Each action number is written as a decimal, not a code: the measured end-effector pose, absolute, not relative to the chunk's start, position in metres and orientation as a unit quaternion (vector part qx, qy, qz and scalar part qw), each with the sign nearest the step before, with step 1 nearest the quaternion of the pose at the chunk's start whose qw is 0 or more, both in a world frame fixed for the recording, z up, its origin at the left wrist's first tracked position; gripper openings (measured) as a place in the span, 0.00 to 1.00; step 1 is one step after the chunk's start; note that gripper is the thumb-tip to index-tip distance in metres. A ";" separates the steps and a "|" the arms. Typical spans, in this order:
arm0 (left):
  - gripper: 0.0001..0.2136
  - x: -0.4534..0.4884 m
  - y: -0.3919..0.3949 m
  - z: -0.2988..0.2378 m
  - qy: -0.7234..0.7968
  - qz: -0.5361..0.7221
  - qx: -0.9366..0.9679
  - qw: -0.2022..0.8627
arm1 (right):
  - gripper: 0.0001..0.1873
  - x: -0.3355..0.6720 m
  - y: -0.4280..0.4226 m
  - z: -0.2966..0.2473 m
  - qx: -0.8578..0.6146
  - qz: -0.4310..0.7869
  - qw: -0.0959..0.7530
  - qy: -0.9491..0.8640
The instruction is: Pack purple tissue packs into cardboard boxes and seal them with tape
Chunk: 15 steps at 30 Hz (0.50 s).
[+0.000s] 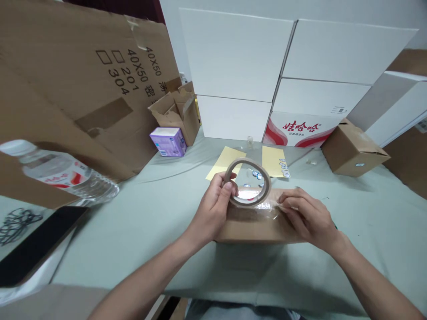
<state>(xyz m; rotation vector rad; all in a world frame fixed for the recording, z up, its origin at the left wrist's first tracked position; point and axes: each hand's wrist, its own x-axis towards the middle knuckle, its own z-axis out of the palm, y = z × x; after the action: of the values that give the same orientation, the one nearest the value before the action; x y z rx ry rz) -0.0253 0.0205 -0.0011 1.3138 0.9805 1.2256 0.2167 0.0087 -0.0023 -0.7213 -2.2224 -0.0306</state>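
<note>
A cardboard box [256,226] lies on the cloth-covered table in front of me, with shiny clear tape along its top. My left hand [218,200] grips a roll of packing tape [265,189] by its left side, thumb and fingers closed around the ring, which is held up over the box's top. My right hand [307,215] is at the right end of the box, its fingertips pinched together at the clear tape. Whether they hold the tape's end or only press on it is hard to make out.
Beyond the box lie two yellow sheets [222,162] and small stickers [256,174]. White cartons [236,115] stand behind. A small brown box [355,149] is at right. At left are a purple pack [169,142], an open carton [182,113], a water bottle [66,173] and a phone-like black slab [36,244].
</note>
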 end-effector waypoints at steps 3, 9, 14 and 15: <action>0.12 -0.026 0.014 -0.001 0.453 0.494 0.612 0.419 | 0.08 0.222 0.010 -0.002 -0.271 -0.037 0.337 -0.901; 0.10 -0.021 0.009 0.005 0.483 0.448 0.682 0.319 | 0.10 0.218 0.010 0.002 -0.255 -0.097 0.303 -0.913; 0.12 -0.023 0.011 0.008 0.475 0.439 0.704 0.294 | 0.09 0.216 0.007 0.002 -0.265 -0.095 0.274 -0.920; 0.13 -0.023 0.011 0.009 0.472 0.435 0.708 0.295 | 0.09 0.216 0.007 0.003 -0.265 -0.093 0.271 -0.921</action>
<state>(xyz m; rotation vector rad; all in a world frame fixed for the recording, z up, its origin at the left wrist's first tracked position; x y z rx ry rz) -0.0226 0.0109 0.0085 1.8842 1.2565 1.1571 0.2161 0.0068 0.0029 -0.7149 -2.4804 -0.2496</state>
